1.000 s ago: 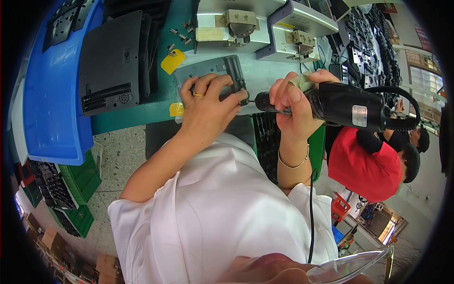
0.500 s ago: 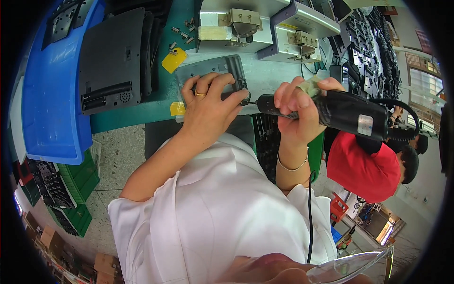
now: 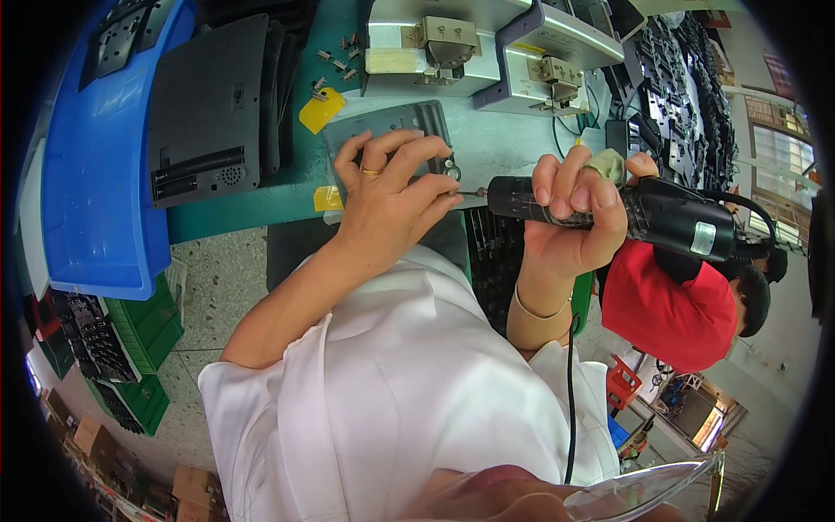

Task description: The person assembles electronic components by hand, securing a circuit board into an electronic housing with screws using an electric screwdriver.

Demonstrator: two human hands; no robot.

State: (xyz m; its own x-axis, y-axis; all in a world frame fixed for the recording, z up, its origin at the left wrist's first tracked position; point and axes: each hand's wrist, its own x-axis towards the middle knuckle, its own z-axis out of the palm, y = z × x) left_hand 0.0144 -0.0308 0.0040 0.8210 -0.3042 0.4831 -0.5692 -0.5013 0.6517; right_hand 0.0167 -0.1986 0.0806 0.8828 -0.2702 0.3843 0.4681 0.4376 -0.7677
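Observation:
A dark grey plastic panel [image 3: 391, 119] lies on the bench in front of me. My left hand [image 3: 383, 174], a ring on one finger, rests over its near right part. Its thumb and forefinger come together around the tip of the bit; whatever small part they pinch is hidden. My right hand [image 3: 578, 204] is wrapped round a black electric screwdriver [image 3: 678, 217], with a pale green cloth [image 3: 606, 163] at the fingers. The tool lies almost level, its bit pointing left at the panel's right edge, where small round metal pieces [image 3: 451, 170] show.
Two metal machines [image 3: 448, 43] stand behind the panel. Small metal clips [image 3: 335, 63] and a yellow tag [image 3: 322, 110] lie to their left. Dark housings [image 3: 209, 104] lean beside a blue bin [image 3: 100, 174]. A person in red [image 3: 665, 304] is at right.
The screwdriver and my right hand have shifted slightly right. The left thumb and forefinger have moved right and lower, toward the bit. The panel stays in place.

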